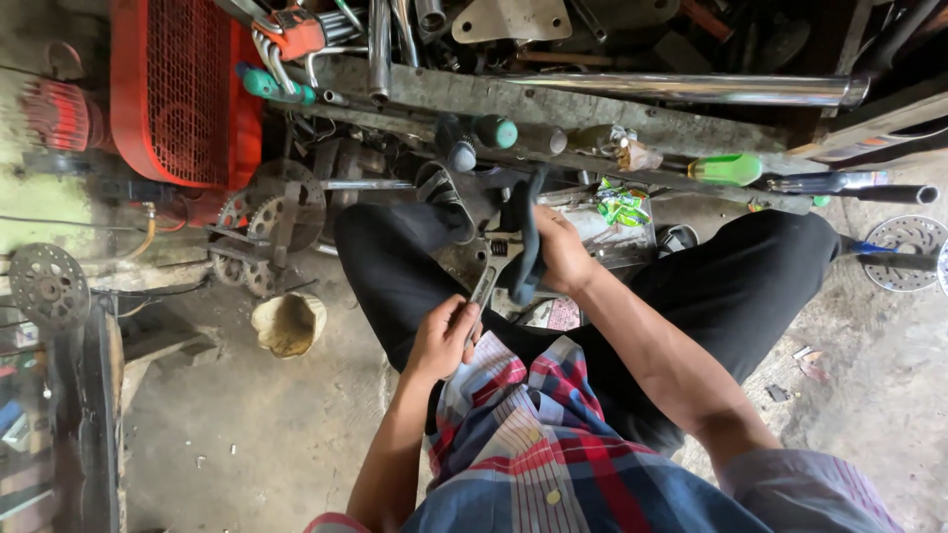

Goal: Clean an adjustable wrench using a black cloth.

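My left hand (446, 336) grips the handle of a metal adjustable wrench (491, 268), whose jaw end points up toward a dark curved rubber-covered part (526, 237). My right hand (560, 249) is closed around that dark part, holding it upright between my knees. I sit low in black trousers and a plaid shirt, and both hands meet in front of my lap.
A red machine housing (183, 94) stands at the upper left, with sprockets (265, 222) beside it. A shelf edge holds a green-handled screwdriver (726, 170) and a chrome pipe (691, 89). Brake discs lie at the left (47, 284) and right (904, 252). A small bowl (288, 324) sits on the concrete floor.
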